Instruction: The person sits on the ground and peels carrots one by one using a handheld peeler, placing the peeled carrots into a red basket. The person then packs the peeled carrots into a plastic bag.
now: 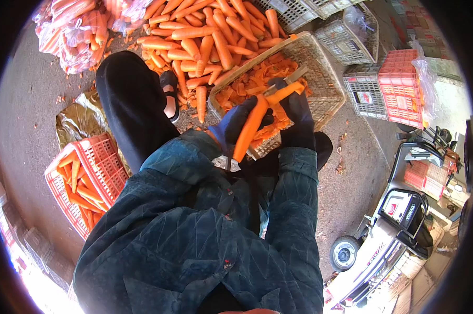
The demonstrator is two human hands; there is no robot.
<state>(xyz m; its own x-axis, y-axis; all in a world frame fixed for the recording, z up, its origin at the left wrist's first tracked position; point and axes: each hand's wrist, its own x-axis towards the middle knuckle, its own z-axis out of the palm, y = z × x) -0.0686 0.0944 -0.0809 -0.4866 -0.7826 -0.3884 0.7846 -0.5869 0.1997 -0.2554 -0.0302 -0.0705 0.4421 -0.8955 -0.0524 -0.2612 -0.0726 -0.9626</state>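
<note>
My left hand [236,123], in a blue and dark glove, is closed around the lower part of a carrot [252,128] held at a slant. Against the carrot's upper end, my gloved right hand [296,107] is closed on a peeler [297,74], whose pale narrow end sticks out past the fingers. A wide orange strip of peel [286,93] lies across the tool by the right fingers. Both hands are over a dirty cream crate [330,104] with many orange peelings [241,89] in it. Most of the peeler is hidden by the glove and peel.
A big heap of loose carrots [210,36] lies beyond the crate, with bagged carrots [74,31] at far left. A red crate of carrots [108,167] stands by my left leg. Stacked crates [401,86] and a three-wheeled vehicle [378,251] are on the right.
</note>
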